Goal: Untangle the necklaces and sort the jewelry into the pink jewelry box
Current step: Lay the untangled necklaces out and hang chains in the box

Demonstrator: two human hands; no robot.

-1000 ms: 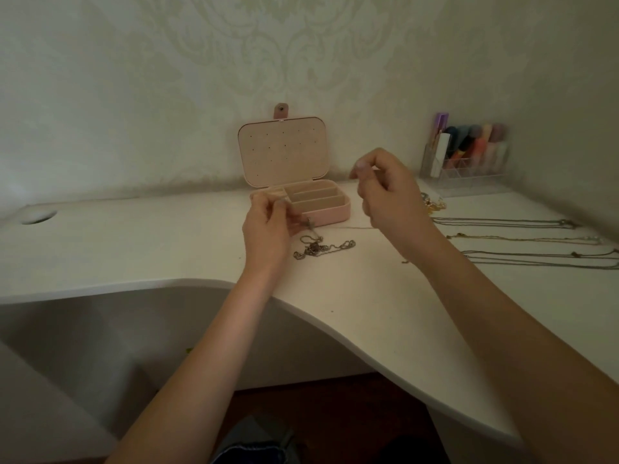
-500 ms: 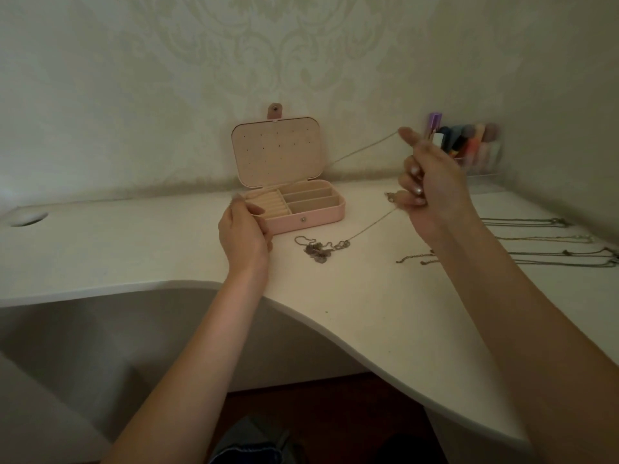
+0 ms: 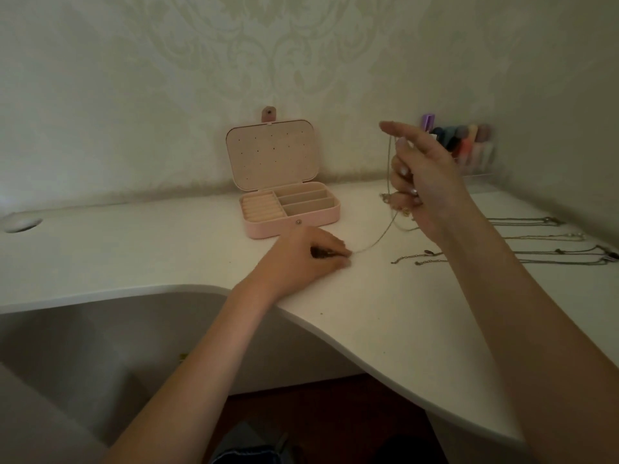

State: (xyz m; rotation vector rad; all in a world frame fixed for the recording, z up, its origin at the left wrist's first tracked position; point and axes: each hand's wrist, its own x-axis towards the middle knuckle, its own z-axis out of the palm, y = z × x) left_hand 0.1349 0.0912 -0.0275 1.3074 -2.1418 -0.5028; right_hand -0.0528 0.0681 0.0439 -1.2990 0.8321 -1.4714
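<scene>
Chain [image 3: 376,242] runs taut from my left hand [image 3: 311,254], fingers curled over a dark tangle on the white desk [image 3: 134,259], up to my raised right hand [image 3: 423,182], which pinches it with the forefinger stretched out. Pink jewelry box [image 3: 289,209] stands open just behind my left hand. Several straightened necklaces [image 3: 536,252] lie in rows at right
</scene>
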